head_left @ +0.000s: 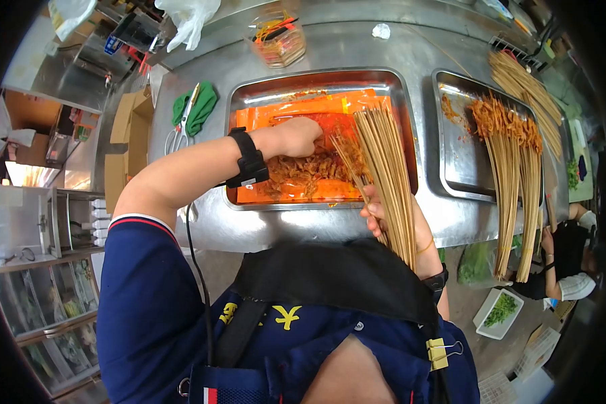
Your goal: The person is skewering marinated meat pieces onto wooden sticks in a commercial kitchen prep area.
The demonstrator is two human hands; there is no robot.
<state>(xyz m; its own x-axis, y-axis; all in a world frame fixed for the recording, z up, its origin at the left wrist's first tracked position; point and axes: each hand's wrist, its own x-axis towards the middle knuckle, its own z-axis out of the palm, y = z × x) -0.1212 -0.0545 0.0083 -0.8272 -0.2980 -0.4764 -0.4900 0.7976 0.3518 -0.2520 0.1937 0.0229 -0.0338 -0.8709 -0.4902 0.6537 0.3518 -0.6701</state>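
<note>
My left hand is over the steel tray, its fingers curled down at the sauced meat pieces. Whatever those fingers pinch is hidden beneath the hand. The meat lies on orange plastic packaging inside the tray, in red, oily sauce. A thick bundle of bamboo skewers is gripped in my right hand, close to the tray's near right side. A few thinner skewers fan out from the same hand toward the meat, their tips over it.
At right, a second steel tray holds skewers loaded with meat, their sticks overhanging the near edge. More bare skewers lie behind it. Scissors and a green cloth are left; a clear container stands behind. Another person is at far right.
</note>
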